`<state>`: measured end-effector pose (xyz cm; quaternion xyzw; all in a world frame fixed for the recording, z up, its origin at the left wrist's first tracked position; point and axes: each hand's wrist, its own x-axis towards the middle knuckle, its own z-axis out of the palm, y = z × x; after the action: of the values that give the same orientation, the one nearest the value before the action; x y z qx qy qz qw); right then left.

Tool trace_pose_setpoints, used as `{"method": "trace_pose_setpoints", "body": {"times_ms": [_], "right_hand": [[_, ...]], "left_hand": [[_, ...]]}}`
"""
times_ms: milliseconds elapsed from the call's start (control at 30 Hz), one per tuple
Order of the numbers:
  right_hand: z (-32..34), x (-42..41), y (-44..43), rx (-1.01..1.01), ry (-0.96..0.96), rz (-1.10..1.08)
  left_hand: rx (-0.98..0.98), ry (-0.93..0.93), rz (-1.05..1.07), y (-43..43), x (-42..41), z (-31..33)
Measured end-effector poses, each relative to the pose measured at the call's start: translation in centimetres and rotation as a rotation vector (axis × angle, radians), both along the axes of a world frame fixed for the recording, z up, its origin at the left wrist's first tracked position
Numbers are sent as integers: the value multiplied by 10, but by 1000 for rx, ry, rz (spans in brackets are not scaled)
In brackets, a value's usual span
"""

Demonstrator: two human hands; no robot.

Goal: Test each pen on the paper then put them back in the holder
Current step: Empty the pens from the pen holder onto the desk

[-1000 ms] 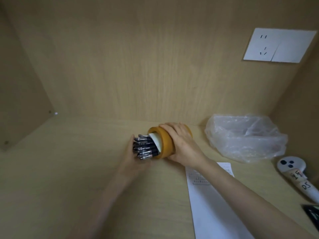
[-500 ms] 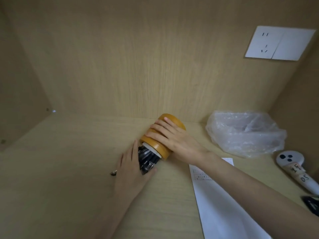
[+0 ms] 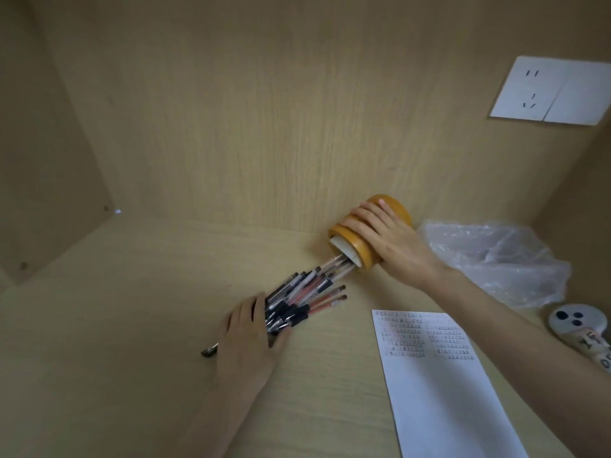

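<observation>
My right hand (image 3: 393, 241) is gripping the yellow holder (image 3: 358, 246), fingers curled over its side, tipping it with the mouth pointing toward seven o'clock. The pens (image 3: 297, 300) are lying fanned on the wooden desk (image 3: 132, 325), a few ends at the holder's mouth. My left hand (image 3: 248, 338) is resting flat, fingers straight, on the capped ends at the bundle's seven o'clock. The paper (image 3: 439, 385) is lying at four o'clock of the pens, a plastic bag (image 3: 496, 259) at the holder's three o'clock.
</observation>
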<state>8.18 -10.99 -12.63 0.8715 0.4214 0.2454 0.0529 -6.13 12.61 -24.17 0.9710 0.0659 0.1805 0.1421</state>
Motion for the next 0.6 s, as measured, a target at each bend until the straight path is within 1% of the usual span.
{"method": "trace_pose_setpoints", "body": {"times_ms": [133, 233, 467, 600], "right_hand": [[2, 5, 0, 27, 1, -24], [0, 6, 2, 45, -14, -12], [-17, -9, 31, -14, 40, 101], [-14, -1, 29, 29, 50, 92]], "left_hand": [[22, 28, 9, -2, 1, 2], [66, 0, -1, -7, 4, 6], [109, -8, -117, -23, 24, 15], [154, -23, -210, -26, 33, 8]]}}
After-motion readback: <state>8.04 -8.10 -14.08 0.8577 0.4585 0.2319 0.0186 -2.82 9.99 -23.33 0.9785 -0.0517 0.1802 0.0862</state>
